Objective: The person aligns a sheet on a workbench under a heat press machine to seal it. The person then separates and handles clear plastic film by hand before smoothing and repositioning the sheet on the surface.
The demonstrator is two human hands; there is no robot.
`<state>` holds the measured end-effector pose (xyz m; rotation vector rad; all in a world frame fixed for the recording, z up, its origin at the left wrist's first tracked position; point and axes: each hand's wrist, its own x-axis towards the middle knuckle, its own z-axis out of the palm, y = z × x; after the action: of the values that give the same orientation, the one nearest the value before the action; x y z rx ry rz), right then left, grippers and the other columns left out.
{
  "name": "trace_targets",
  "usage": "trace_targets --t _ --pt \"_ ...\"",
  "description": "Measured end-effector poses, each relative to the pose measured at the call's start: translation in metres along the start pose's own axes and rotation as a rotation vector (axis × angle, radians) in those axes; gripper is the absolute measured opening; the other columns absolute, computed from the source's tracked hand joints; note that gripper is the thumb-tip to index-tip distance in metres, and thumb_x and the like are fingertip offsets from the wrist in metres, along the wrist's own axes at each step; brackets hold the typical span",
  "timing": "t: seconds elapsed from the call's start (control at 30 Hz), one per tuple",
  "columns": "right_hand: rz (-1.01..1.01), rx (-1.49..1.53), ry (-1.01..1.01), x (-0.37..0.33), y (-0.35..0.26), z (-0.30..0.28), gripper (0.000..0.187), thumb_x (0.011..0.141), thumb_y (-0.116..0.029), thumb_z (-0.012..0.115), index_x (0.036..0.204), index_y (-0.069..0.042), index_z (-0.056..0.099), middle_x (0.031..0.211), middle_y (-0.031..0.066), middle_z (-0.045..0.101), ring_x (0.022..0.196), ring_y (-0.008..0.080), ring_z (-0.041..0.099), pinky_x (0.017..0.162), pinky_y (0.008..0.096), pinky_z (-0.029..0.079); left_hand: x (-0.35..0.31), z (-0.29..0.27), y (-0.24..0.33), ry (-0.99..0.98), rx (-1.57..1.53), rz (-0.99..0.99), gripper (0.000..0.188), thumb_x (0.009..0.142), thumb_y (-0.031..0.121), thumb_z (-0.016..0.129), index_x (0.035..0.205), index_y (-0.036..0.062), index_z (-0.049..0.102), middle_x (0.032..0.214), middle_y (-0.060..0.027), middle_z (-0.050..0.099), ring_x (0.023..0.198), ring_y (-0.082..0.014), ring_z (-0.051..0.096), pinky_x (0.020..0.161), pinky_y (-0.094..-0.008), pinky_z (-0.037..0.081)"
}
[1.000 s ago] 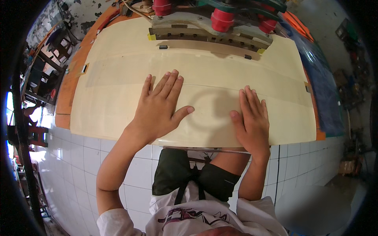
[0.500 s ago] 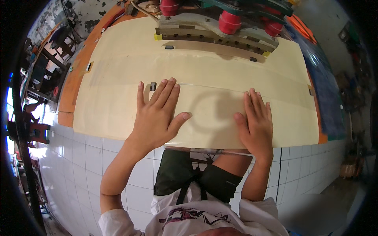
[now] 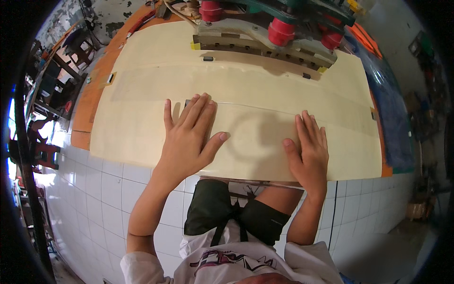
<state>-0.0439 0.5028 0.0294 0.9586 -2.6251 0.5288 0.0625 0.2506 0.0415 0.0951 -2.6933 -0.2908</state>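
Note:
My left hand point(image 3: 185, 144) lies flat on a cream sheet point(image 3: 142, 83) that covers the tabletop, its fingers apart and its thumb pointing right. Beside its fingers a small dark block point(image 3: 187, 102) is partly covered. Farther right my right hand point(image 3: 310, 154) rests palm down, fingers stretched forward and thumb apart. Between the hands runs a thin shiny edge point(image 3: 255, 107), apparently of a clear sheet; its full outline cannot be made out. Neither hand grips anything.
Above the table's far side hangs a press head point(image 3: 265, 51) with red cylinders point(image 3: 281, 32) and yellow-tipped ends. Two small dark blocks point(image 3: 208, 59) sit below it. Blue plastic sheeting point(image 3: 399, 118) lies along the right, and a red-handled tool point(image 3: 142, 22) at the far left.
The left fingers now cover more of the small dark block. The view has shifted slightly; both hands otherwise stay flat in nearly the same places.

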Motion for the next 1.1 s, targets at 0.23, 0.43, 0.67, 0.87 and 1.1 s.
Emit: trace_targets --t 0.23,0.43,0.67,0.87,1.1 --pt "0.140 0.632 0.413 -0.013 0.011 -0.013 0.025 0.091 -0.017 0.059 0.106 0.001 0.066 0.115 0.0170 0.064 0.117 0.0280 0.056 0.111 0.0491 0.025 -0.005 -0.011 -0.019 0.146 -0.306 -0.055 0.035 0.082 0.024 0.062 0.111 0.0043 0.063 0.126 -0.0149 0.055 0.119 -0.0298 0.050 0.110 -0.0579 0.014" --pt "0.242 0.422 0.352 0.008 0.062 -0.050 0.026 0.092 -0.017 0.057 0.108 0.002 0.066 0.117 0.0184 0.063 0.119 0.0312 0.054 0.110 0.0490 0.026 0.023 -0.014 -0.093 0.135 0.074 -0.183 0.045 0.086 0.032 0.056 0.118 0.0008 0.058 0.131 -0.0203 0.050 0.125 -0.0331 0.044 0.109 -0.0591 0.017" --pt "0.434 -0.520 -0.188 0.070 0.128 -0.018 0.079 0.091 -0.062 0.036 0.141 -0.001 0.032 0.134 0.0329 0.043 0.123 0.0440 0.045 0.103 0.0450 0.037 0.079 0.018 -0.142 -0.188 0.227 -0.717 0.084 0.090 0.060 0.033 0.146 -0.0023 0.022 0.153 -0.0251 0.014 0.144 -0.0361 0.010 0.108 -0.0657 0.007" --pt "0.354 -0.397 -0.587 0.119 0.118 -0.048 0.074 0.087 -0.065 0.043 0.115 0.002 0.058 0.111 0.0291 0.060 0.105 0.0421 0.059 0.093 0.0457 0.045 0.091 0.005 -0.159 -0.263 0.204 -0.796 0.088 0.088 0.064 0.032 0.148 0.0002 0.019 0.154 -0.0243 0.010 0.145 -0.0343 0.005 0.109 -0.0647 0.006" --pt "0.372 -0.477 -0.486 0.127 0.091 -0.038 0.069 0.086 -0.063 0.047 0.106 0.001 0.063 0.105 0.0229 0.065 0.100 0.0390 0.062 0.089 0.0457 0.047 0.091 0.012 -0.173 -0.222 0.236 -0.826 0.088 0.088 0.064 0.032 0.147 0.0003 0.019 0.154 -0.0241 0.010 0.145 -0.0341 0.005 0.108 -0.0662 0.006"
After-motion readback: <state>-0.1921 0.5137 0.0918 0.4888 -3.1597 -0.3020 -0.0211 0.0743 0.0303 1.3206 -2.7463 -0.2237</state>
